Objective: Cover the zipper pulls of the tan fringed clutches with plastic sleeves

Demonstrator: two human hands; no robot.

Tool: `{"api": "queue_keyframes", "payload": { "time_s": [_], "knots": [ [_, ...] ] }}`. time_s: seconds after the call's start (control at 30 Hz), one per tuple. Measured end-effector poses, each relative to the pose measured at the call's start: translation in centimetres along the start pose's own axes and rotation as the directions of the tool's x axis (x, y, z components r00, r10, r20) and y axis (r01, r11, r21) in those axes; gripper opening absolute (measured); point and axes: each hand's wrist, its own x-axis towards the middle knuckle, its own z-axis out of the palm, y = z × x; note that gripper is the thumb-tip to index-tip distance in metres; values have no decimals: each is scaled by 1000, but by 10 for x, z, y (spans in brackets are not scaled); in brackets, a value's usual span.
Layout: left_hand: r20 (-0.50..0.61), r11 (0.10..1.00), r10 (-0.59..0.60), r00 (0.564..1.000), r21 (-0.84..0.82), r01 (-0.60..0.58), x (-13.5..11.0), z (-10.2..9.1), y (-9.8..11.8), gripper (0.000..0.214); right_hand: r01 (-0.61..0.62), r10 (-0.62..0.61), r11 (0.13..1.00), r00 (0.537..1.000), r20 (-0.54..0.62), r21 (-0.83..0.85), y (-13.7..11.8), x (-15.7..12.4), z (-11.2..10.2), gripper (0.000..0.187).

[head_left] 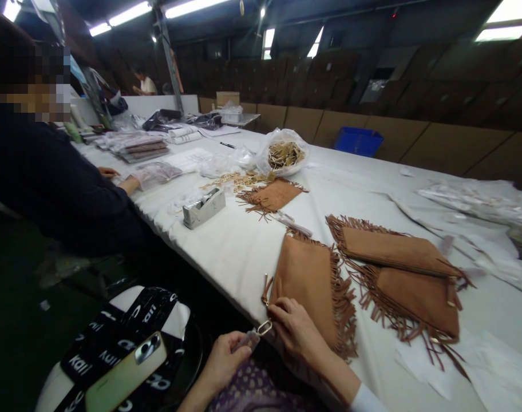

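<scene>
At the near table edge lies a brown suede fringed pouch (306,280), with a zip pull hanging at its left corner. Beside that corner is a gold metal clasp (264,328). My left hand (226,357) is closed on a small piece wrapped in clear plastic (247,341), which joins the clasp. My right hand (297,329) has its fingers bent at the pouch's near left corner, thumb and forefinger pinching its edge by the clasp. The right fingertips are partly hidden.
More fringed pouches (390,246) lie to the right, another (276,195) farther back. A tape dispenser (204,208) and a bag of tan tags (284,154) stand beyond. A co-worker (63,171) handles a plastic-wrapped packet at left. A phone (127,372) rests on the stool.
</scene>
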Motion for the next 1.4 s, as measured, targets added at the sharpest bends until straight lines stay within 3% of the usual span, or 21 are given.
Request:
{"api": "queue_keyframes", "payload": {
  "time_s": [0.2, 0.47, 0.83, 1.03, 1.13, 1.23, 1.33, 1.4],
  "knots": [
    [47, 998, -4, 999, -62, 7, 5, 10, 3, 25, 30, -32, 997, 999, 34, 77, 9, -4, 13, 26],
    [97, 994, -99, 990, -32, 102, 16, 28, 19, 46, 64, -56, 982, 997, -48, 180, 26, -6, 24, 22],
    [56, 975, -111, 992, -189, 120, 33, 46, 34, 42, 116, -108, 936, 993, -42, 332, 35, -7, 20, 19],
    [-64, 975, -177, 982, -148, 166, 34, 54, 41, 40, 129, -115, 906, 992, -58, 402, 36, -18, 19, 25],
    [-69, 971, -201, 977, -143, 189, 25, 52, 39, 39, 90, -56, 904, 994, -92, 418, 29, -29, 18, 25],
    [-32, 935, -259, 965, -259, 242, 17, 46, 35, 38, -7, 71, 900, 989, -131, 436, 15, -42, 16, 19],
    [26, 857, -298, 954, -433, 279, 16, 39, 34, 33, -214, 300, 846, 948, -103, 488, -2, -53, 23, 24],
    [39, 836, -298, 954, -472, 280, 19, 35, 34, 29, -357, 438, 744, 899, -7, 565, -12, -56, 34, 37]
  ]
}}
